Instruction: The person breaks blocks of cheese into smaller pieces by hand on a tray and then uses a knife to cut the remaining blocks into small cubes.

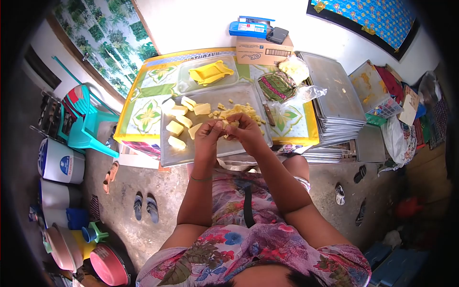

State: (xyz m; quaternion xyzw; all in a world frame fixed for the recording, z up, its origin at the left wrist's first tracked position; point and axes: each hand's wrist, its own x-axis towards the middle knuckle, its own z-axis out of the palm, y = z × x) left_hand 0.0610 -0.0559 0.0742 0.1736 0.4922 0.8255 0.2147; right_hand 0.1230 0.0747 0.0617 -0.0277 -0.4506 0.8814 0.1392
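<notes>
My left hand (209,135) and my right hand (247,135) meet over the near edge of a metal tray (184,158), fingers pinched together. Between the fingertips is a small pale yellow piece (231,125), mostly hidden by them; it looks like the cheese on the tray. To the left lie several pale yellow cheese blocks (175,127). Small cut cheese pieces (245,111) are heaped just beyond my right hand. A knife (269,115) rests along the tray's right side.
Behind the tray, a plastic container (184,86) bears a yellow crinkled item (210,72). A cardboard box (264,50) stands at the wall. Stacked metal trays (330,86) rise on the right, near a patterned cloth (277,87). A teal chair (91,129) is left of the table.
</notes>
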